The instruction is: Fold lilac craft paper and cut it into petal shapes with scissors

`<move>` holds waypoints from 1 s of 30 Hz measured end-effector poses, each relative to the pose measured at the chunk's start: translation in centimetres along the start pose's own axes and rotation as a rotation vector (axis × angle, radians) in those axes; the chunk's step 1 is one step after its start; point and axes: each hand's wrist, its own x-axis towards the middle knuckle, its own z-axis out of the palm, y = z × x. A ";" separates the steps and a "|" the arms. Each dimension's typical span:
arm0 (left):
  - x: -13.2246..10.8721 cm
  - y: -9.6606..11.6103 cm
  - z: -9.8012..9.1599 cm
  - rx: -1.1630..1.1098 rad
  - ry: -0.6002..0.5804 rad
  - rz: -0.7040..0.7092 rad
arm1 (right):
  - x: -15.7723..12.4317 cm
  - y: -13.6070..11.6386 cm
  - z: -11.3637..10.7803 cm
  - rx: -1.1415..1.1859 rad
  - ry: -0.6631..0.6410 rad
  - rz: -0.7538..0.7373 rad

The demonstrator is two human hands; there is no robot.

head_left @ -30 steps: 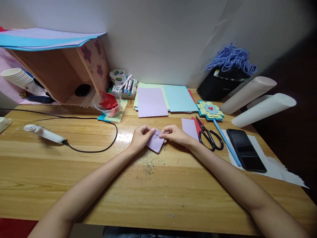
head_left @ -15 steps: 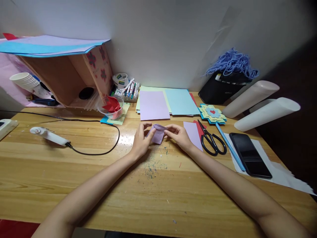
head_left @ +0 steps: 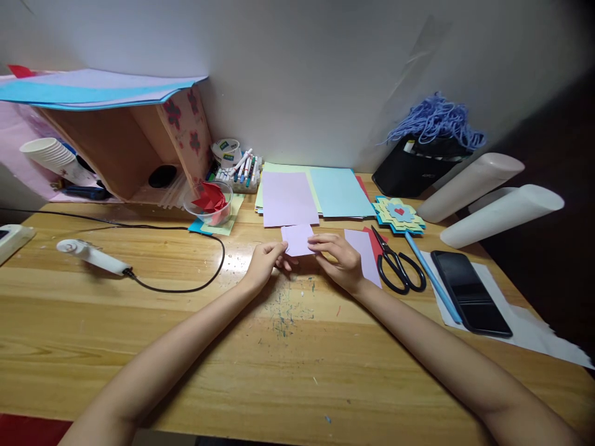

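Note:
Between my two hands is a small piece of purple paper [head_left: 298, 239], its flat face turned up toward me. My left hand [head_left: 266, 263] pinches its lower left corner between thumb and fingers. At its right edge my right hand [head_left: 341, 257] grips it, fingers over the top and thumb below. Just beyond lies a larger purple sheet [head_left: 289, 199], beside a light blue sheet [head_left: 341, 192] on a stack. To the right of my right hand are a purple strip [head_left: 362, 251] and black-handled scissors [head_left: 400, 269], their blades pointing away from me.
A white glue gun [head_left: 95, 257] with a black cord lies at left. Behind it stand a cardboard box [head_left: 186, 136], a plastic bowl [head_left: 188, 204] of red folded paper and several markers [head_left: 248, 170]. At right are a paper flower [head_left: 398, 212], a phone [head_left: 471, 294] and white tubes [head_left: 502, 214].
The purple paper has turned from a tilted, folded-looking shape to a flat face up, slightly farther from me. My right hand's fingers now lie over its right edge.

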 end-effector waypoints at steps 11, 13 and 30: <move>0.0 1.0 -0.7 0.119 -0.157 -0.166 | -0.2 0.0 0.3 -0.072 -0.167 -0.140; 0.0 1.1 -0.8 0.153 -0.193 -0.174 | -0.2 -0.1 0.3 -0.064 -0.174 -0.143; 0.2 0.4 -0.7 0.111 -0.271 -0.145 | 0.0 -1.6 0.7 -0.020 -0.104 0.116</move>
